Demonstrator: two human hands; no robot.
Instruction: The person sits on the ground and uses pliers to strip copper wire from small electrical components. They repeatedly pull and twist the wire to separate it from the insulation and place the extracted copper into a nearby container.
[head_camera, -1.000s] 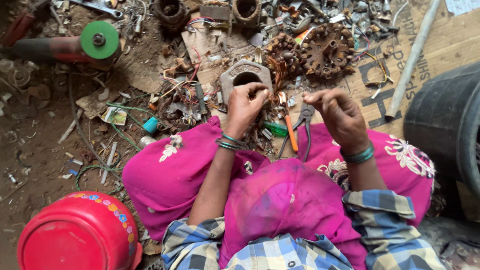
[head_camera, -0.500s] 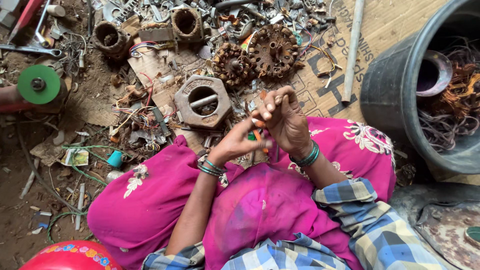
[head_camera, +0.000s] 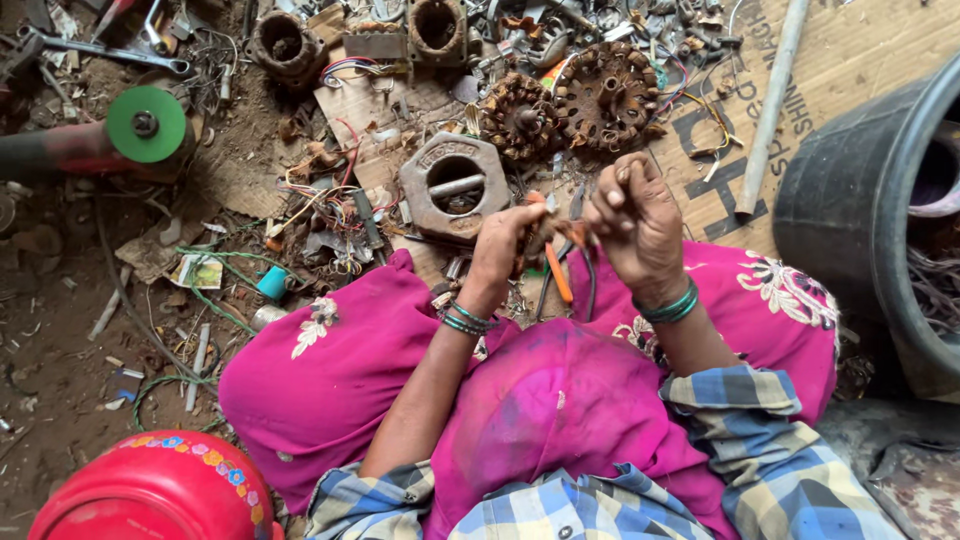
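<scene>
Nearest to me sits a red tub (head_camera: 160, 495) at the lower left, and my lap is draped in pink cloth (head_camera: 380, 370) with checked sleeves (head_camera: 760, 440) over it. Above the lap my left hand (head_camera: 503, 250) is closed on a small rusty bundle of wire (head_camera: 560, 232), and my right hand (head_camera: 635, 215) pinches the other end of it with fingertips curled tight; the two hands are just beside each other. Pliers (head_camera: 572, 275) with orange and dark handles hang down between them, though I cannot tell which hand carries them. Just beyond my left hand a grey metal housing (head_camera: 455, 188) with a round hole lies on flattened cardboard (head_camera: 860, 60). Farther out are two rusty windings (head_camera: 575, 100) side by side, with a pale pipe (head_camera: 770, 105) slanting across the cardboard to their right. A black bucket (head_camera: 860, 210) stands at the right edge. At the far left a green disc (head_camera: 146, 124) rests on the dirt floor (head_camera: 50, 340) among scrap.
</scene>
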